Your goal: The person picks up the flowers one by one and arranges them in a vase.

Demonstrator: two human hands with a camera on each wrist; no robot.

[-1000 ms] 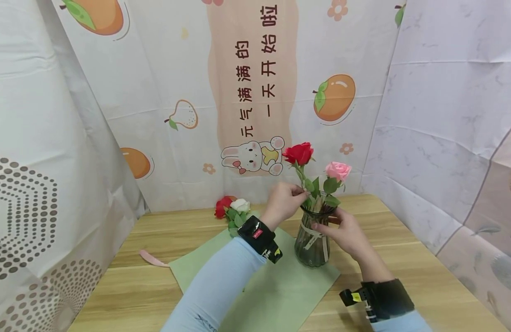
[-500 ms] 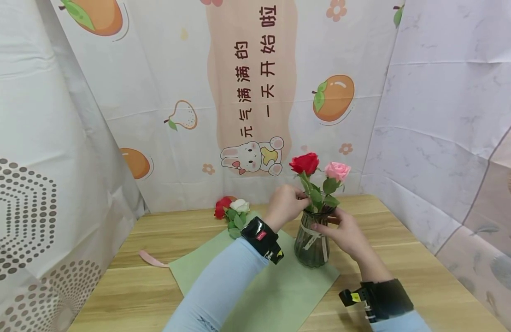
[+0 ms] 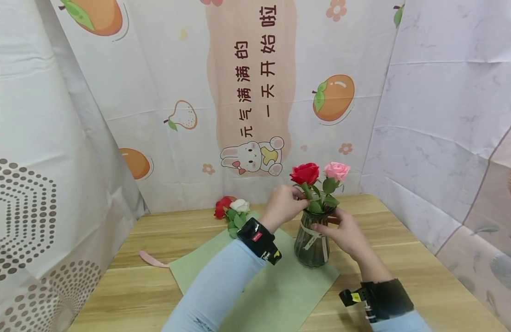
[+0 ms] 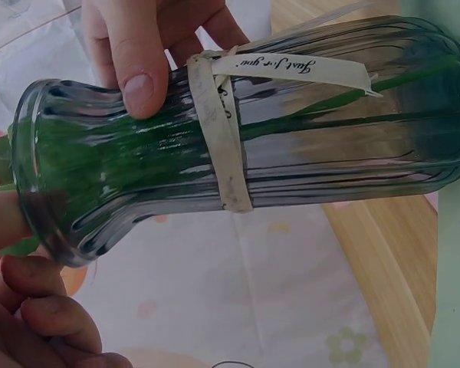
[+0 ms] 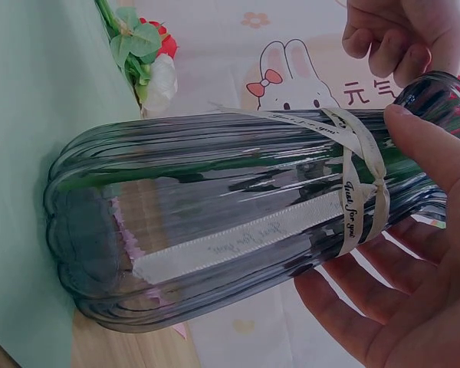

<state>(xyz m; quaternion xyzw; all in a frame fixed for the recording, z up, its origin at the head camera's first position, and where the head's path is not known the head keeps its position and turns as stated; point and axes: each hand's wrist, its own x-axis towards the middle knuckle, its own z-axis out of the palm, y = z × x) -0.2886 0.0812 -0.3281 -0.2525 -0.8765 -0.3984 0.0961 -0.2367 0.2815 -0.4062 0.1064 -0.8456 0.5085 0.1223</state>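
Note:
A ribbed, tinted glass vase [image 3: 308, 253] stands upright on green paper, a cream ribbon [image 5: 360, 192] with printed words tied round its neck. My right hand [image 3: 349, 234] grips the vase's neck from the right, thumb in front. At the rim, my left hand [image 3: 283, 206] pinches the stem of a red rose [image 3: 305, 174]; the fingertips are partly hidden among leaves. Beside it a pink rose [image 3: 337, 171] stands in the vase. Green stems [image 4: 307, 111] show through the glass in the left wrist view, one reaching near the bottom.
The green paper [image 3: 263, 295] covers the middle of the wooden table [image 3: 126, 286]. Behind my left wrist lie another red rose [image 3: 223, 207] and a white rose [image 3: 240, 205]. A pink ribbon strip [image 3: 153, 259] lies at the left. Printed curtains [image 3: 164, 161] enclose the back and sides.
The red rose has sunk lower into the vase and shifted slightly right, its bloom now about level with the pink one. My left hand stays at the rim; the right hand and vase keep still.

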